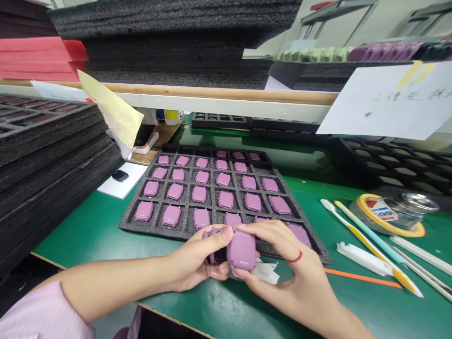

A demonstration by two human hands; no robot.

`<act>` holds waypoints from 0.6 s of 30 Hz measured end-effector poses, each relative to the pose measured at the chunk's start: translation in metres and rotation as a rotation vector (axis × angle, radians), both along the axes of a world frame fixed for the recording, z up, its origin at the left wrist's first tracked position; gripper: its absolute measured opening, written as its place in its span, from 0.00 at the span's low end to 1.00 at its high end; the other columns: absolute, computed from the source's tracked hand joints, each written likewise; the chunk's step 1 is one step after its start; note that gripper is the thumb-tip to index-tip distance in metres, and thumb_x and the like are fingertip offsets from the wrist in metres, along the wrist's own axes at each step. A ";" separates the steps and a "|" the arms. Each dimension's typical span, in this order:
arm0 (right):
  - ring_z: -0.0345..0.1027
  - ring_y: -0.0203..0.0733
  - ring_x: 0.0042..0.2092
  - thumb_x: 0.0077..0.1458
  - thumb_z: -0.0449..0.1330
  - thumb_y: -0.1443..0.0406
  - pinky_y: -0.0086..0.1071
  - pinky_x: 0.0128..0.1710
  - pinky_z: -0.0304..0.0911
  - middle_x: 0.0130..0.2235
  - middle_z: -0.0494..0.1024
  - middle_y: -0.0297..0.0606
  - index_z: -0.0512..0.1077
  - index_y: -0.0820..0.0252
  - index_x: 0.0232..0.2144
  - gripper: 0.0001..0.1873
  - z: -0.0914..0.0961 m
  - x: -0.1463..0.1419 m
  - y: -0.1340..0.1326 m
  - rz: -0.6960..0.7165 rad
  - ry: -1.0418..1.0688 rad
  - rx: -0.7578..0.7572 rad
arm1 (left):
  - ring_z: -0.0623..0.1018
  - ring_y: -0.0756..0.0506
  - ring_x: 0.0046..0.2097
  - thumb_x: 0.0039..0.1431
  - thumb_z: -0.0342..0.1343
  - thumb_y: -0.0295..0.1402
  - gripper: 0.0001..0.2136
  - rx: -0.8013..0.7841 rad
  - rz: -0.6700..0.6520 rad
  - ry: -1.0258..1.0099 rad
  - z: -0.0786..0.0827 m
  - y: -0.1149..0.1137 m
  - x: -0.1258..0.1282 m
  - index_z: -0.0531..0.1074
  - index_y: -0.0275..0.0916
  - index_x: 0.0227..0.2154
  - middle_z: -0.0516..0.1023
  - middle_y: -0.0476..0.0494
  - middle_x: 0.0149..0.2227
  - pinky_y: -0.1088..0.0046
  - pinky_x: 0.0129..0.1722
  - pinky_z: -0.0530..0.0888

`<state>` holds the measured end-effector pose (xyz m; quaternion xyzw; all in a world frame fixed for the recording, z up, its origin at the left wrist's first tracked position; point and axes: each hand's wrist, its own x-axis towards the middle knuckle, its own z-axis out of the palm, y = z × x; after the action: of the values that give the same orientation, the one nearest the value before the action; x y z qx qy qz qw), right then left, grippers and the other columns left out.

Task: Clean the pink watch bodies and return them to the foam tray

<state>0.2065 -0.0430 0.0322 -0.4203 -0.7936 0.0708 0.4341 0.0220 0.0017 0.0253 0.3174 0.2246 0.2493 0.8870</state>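
My left hand [192, 258] and my right hand [275, 268] meet low in the view, just in front of a black foam tray [131, 225]. My left hand grips a purple watch-like device [216, 254] with a dark face. Between thumb and fingers, my right hand pinches a rounded purple device body [241, 250], which touches the dark-faced piece. I cannot tell whether the two are separate pieces. Several similar purple devices [201, 218] sit in the tray's cells, and my hands hide its front row. White paper scraps [264, 273] lie under my right hand.
A green work mat [226, 306] lies under the tray. To the right are brushes [367, 240], a tape roll [388, 214] and a glass jar [413, 207]. Stacked foam trays [52, 155] rise at left, beside a small black device on a white card [120, 176]. A shelf [219, 96] crosses above.
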 end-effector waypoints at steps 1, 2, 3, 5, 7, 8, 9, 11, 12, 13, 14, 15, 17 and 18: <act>0.76 0.43 0.44 0.57 0.67 0.63 0.35 0.43 0.73 0.44 0.81 0.39 0.70 0.53 0.53 0.22 -0.001 0.005 0.003 -0.063 0.013 -0.007 | 0.63 0.57 0.18 0.50 0.70 0.51 0.22 -0.012 0.005 0.001 0.000 0.000 0.000 0.70 0.36 0.30 0.69 0.53 0.21 0.81 0.18 0.53; 0.76 0.44 0.44 0.56 0.67 0.61 0.36 0.44 0.73 0.45 0.81 0.39 0.71 0.53 0.51 0.20 -0.002 0.011 0.007 -0.148 0.042 -0.025 | 0.64 0.57 0.19 0.49 0.71 0.49 0.22 -0.029 0.010 0.008 0.001 -0.001 0.000 0.69 0.37 0.30 0.71 0.52 0.22 0.81 0.18 0.53; 0.77 0.46 0.45 0.57 0.66 0.59 0.38 0.45 0.73 0.45 0.81 0.39 0.71 0.52 0.50 0.19 -0.003 0.017 0.010 -0.241 0.084 -0.056 | 0.65 0.57 0.19 0.49 0.71 0.48 0.22 -0.046 0.019 0.022 0.002 -0.001 0.000 0.68 0.37 0.30 0.74 0.51 0.24 0.81 0.18 0.54; 0.78 0.49 0.46 0.57 0.65 0.54 0.42 0.47 0.73 0.47 0.81 0.41 0.72 0.52 0.50 0.20 -0.008 0.029 0.019 -0.401 0.177 -0.133 | 0.67 0.56 0.19 0.48 0.71 0.49 0.23 -0.062 0.041 0.068 0.004 -0.002 -0.001 0.68 0.37 0.32 0.79 0.47 0.28 0.81 0.18 0.54; 0.78 0.50 0.45 0.57 0.63 0.51 0.44 0.47 0.73 0.46 0.81 0.43 0.72 0.54 0.49 0.21 -0.016 0.037 0.028 -0.478 0.189 -0.178 | 0.68 0.55 0.18 0.51 0.67 0.53 0.23 -0.033 0.064 0.123 0.005 -0.002 -0.001 0.68 0.38 0.34 0.81 0.45 0.28 0.79 0.17 0.54; 0.77 0.50 0.44 0.58 0.63 0.51 0.44 0.46 0.73 0.46 0.81 0.44 0.72 0.54 0.49 0.21 -0.021 0.039 0.032 -0.479 0.148 -0.177 | 0.67 0.55 0.16 0.52 0.64 0.55 0.24 -0.006 0.070 0.151 0.006 -0.002 -0.002 0.68 0.38 0.34 0.80 0.45 0.27 0.78 0.17 0.53; 0.77 0.51 0.45 0.59 0.62 0.51 0.45 0.46 0.73 0.46 0.81 0.45 0.72 0.55 0.50 0.21 -0.026 0.040 0.036 -0.459 0.084 -0.167 | 0.66 0.55 0.15 0.53 0.62 0.56 0.24 0.023 0.068 0.177 0.006 -0.001 -0.002 0.68 0.38 0.33 0.80 0.45 0.25 0.78 0.17 0.53; 0.76 0.54 0.48 0.61 0.60 0.52 0.49 0.49 0.73 0.49 0.80 0.47 0.72 0.56 0.51 0.20 -0.037 0.038 0.041 -0.387 -0.047 -0.139 | 0.63 0.56 0.14 0.55 0.60 0.57 0.24 0.065 0.056 0.209 0.006 -0.001 -0.002 0.68 0.37 0.30 0.79 0.45 0.24 0.77 0.17 0.51; 0.75 0.56 0.50 0.62 0.59 0.53 0.53 0.51 0.71 0.51 0.80 0.48 0.72 0.56 0.52 0.20 -0.041 0.036 0.043 -0.352 -0.091 -0.132 | 0.62 0.56 0.15 0.55 0.61 0.56 0.24 0.072 0.046 0.212 0.005 -0.001 -0.002 0.69 0.37 0.30 0.79 0.46 0.24 0.77 0.17 0.51; 0.74 0.58 0.53 0.63 0.58 0.53 0.56 0.53 0.69 0.53 0.79 0.49 0.72 0.56 0.53 0.21 -0.044 0.034 0.043 -0.326 -0.118 -0.129 | 0.62 0.57 0.16 0.54 0.63 0.55 0.23 0.071 0.038 0.206 0.005 -0.001 -0.002 0.71 0.36 0.30 0.78 0.46 0.25 0.77 0.18 0.51; 0.73 0.60 0.56 0.64 0.58 0.54 0.59 0.56 0.67 0.55 0.79 0.49 0.71 0.56 0.55 0.21 -0.045 0.032 0.042 -0.312 -0.130 -0.128 | 0.62 0.57 0.16 0.53 0.64 0.54 0.23 0.059 0.038 0.192 0.004 -0.001 -0.002 0.72 0.35 0.31 0.78 0.46 0.26 0.78 0.19 0.51; 0.71 0.59 0.58 0.65 0.57 0.55 0.60 0.58 0.65 0.56 0.77 0.49 0.69 0.56 0.57 0.22 -0.043 0.029 0.039 -0.309 -0.129 -0.122 | 0.62 0.57 0.17 0.53 0.64 0.54 0.24 0.039 0.040 0.173 0.004 -0.001 -0.002 0.73 0.34 0.32 0.78 0.45 0.27 0.78 0.19 0.52; 0.69 0.55 0.60 0.67 0.55 0.57 0.55 0.59 0.66 0.58 0.76 0.49 0.67 0.54 0.59 0.21 -0.034 0.023 0.031 -0.290 -0.095 -0.076 | 0.62 0.57 0.18 0.53 0.63 0.56 0.26 -0.018 0.040 0.125 0.002 -0.001 -0.001 0.75 0.33 0.33 0.78 0.44 0.29 0.77 0.20 0.53; 0.70 0.53 0.60 0.68 0.55 0.58 0.52 0.58 0.68 0.57 0.76 0.49 0.67 0.54 0.59 0.20 -0.027 0.019 0.025 -0.254 -0.063 -0.042 | 0.62 0.57 0.17 0.54 0.61 0.57 0.26 -0.045 0.037 0.103 0.002 0.000 -0.001 0.75 0.32 0.33 0.78 0.44 0.29 0.77 0.21 0.53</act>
<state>0.2260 -0.0181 0.0054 -0.5286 -0.7456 0.0187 0.4053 0.0212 0.0013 0.0270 0.3055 0.2813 0.2438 0.8764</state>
